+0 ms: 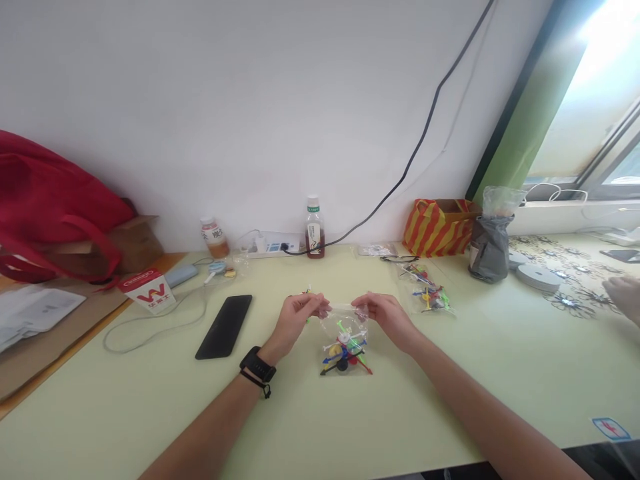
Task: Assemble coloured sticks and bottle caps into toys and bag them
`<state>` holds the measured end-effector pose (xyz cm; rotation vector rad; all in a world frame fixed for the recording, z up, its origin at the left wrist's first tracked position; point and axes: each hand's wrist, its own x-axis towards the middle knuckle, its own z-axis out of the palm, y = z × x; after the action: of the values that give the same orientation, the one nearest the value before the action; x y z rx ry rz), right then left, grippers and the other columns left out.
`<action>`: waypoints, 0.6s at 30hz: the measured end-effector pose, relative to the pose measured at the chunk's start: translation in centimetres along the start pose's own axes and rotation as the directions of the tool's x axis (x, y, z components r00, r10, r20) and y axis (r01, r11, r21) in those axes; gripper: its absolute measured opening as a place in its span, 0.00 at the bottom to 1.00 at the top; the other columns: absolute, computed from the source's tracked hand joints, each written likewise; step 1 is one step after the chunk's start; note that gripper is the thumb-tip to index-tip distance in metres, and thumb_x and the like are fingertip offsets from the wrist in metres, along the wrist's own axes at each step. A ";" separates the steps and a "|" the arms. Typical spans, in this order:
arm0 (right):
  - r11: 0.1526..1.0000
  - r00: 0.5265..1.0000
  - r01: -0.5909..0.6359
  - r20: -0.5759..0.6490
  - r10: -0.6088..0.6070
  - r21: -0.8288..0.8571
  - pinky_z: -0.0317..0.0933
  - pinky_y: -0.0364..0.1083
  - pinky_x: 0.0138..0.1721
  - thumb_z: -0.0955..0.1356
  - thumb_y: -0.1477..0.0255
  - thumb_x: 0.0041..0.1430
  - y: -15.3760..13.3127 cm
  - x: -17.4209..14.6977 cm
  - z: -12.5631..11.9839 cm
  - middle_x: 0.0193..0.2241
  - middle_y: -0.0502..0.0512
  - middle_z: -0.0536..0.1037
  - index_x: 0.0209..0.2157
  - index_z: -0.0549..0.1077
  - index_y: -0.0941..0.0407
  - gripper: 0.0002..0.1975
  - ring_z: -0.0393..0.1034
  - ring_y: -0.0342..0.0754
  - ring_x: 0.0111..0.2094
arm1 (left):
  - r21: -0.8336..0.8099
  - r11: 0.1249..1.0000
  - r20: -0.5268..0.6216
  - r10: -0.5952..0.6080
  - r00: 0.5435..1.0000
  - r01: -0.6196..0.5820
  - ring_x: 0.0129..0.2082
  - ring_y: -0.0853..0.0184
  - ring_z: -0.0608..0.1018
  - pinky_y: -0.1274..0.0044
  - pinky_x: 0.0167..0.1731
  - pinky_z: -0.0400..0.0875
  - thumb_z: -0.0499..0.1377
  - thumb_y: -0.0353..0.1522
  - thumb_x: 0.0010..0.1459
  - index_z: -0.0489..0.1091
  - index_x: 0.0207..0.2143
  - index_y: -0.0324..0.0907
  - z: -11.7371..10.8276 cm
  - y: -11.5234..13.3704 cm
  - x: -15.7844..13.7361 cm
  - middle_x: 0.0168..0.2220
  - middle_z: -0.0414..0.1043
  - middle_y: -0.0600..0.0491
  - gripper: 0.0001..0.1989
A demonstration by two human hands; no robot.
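Observation:
A small clear plastic bag (330,325) is pinched at its top edge between my two hands. My left hand (296,321) is closed on the top left corner, my right hand (389,319) on the top right. Inside lie several colourful plastic arrow pieces (343,353) with round middles, in black, blue, red, white, green and yellow. The bag's lower part is close to the tabletop; whether it touches is hard to tell. Some small coloured pieces show partly behind my left hand.
More bagged arrow pieces (431,297) lie at the right. A black phone (224,327) is on the left, near a cable and a red-and-white box (147,291). Along the wall stand a bottle (314,230) and a striped bag (437,228). Another person's hand (623,293) appears far right.

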<state>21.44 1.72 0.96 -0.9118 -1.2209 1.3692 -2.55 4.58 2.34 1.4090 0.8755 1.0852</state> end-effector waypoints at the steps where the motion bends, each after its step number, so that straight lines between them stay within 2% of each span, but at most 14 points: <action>1: 0.999 1.000 0.013 -0.004 -0.013 -0.039 0.64 0.49 0.40 0.72 0.59 0.58 -0.1 -0.1 0.1 0.30 0.56 0.78 0.35 0.83 0.58 0.16 0.70 0.48 0.34 | 0.029 1.000 -0.019 0.010 1.000 -0.010 0.31 0.64 0.80 0.73 0.38 0.75 0.68 0.43 0.57 0.82 0.33 0.39 0.1 -0.1 0.0 0.32 0.82 0.47 0.15; 3: 0.993 0.999 0.034 -0.012 -0.036 -0.114 0.63 0.48 0.39 0.76 0.61 0.54 -0.2 -0.2 0.2 0.30 0.53 0.78 0.39 0.82 0.57 0.15 0.68 0.47 0.32 | 0.068 0.997 -0.047 0.030 0.998 -0.027 0.31 0.65 0.79 0.75 0.36 0.74 0.73 0.41 0.52 0.81 0.33 0.39 0.2 -0.3 0.0 0.30 0.81 0.48 0.14; 5: 0.989 0.999 0.045 -0.023 -0.049 -0.140 0.64 0.47 0.38 0.78 0.62 0.51 -0.2 -0.3 0.3 0.30 0.51 0.77 0.44 0.81 0.55 0.19 0.68 0.46 0.31 | 0.062 0.997 -0.047 0.045 0.998 -0.042 0.31 0.66 0.79 0.75 0.36 0.74 0.75 0.39 0.49 0.81 0.40 0.40 0.2 -0.5 0.1 0.30 0.81 0.50 0.17; 7: 0.989 0.998 0.047 -0.036 -0.052 -0.143 0.64 0.48 0.38 0.77 0.60 0.53 -0.1 -0.2 0.4 0.30 0.51 0.78 0.44 0.80 0.55 0.19 0.69 0.47 0.32 | 0.058 0.997 -0.027 0.050 0.998 -0.049 0.32 0.66 0.79 0.76 0.36 0.74 0.74 0.38 0.50 0.80 0.45 0.41 0.1 -0.7 0.1 0.31 0.80 0.51 0.21; 10: 0.985 0.997 0.057 -0.044 -0.065 -0.160 0.63 0.48 0.37 0.76 0.57 0.56 -0.1 -0.1 0.4 0.28 0.52 0.77 0.38 0.81 0.56 0.17 0.69 0.47 0.32 | 0.087 0.995 -0.005 0.045 0.999 -0.045 0.32 0.66 0.78 0.76 0.36 0.74 0.73 0.40 0.51 0.81 0.41 0.39 0.1 -1.0 0.2 0.32 0.81 0.49 0.17; 13: 0.987 0.998 0.039 -0.035 -0.045 -0.158 0.63 0.47 0.37 0.77 0.58 0.53 0.2 -0.1 0.4 0.28 0.51 0.77 0.41 0.81 0.55 0.18 0.68 0.47 0.32 | 0.096 0.994 -0.007 0.044 0.999 -0.043 0.32 0.66 0.78 0.76 0.35 0.73 0.73 0.40 0.51 0.82 0.36 0.39 0.1 -1.4 0.3 0.33 0.80 0.49 0.15; 18: 0.984 1.000 0.019 -0.003 -0.020 -0.180 0.62 0.47 0.36 0.79 0.59 0.50 0.7 0.0 0.3 0.29 0.51 0.77 0.39 0.81 0.55 0.18 0.68 0.47 0.32 | 0.068 0.997 0.023 0.031 0.999 -0.033 0.32 0.68 0.77 0.77 0.36 0.72 0.72 0.40 0.54 0.80 0.42 0.39 0.5 -1.9 0.2 0.32 0.79 0.51 0.17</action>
<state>20.96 1.68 0.29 -1.0252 -1.3625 1.2550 -1.87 4.80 0.53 1.4939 0.8846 1.0709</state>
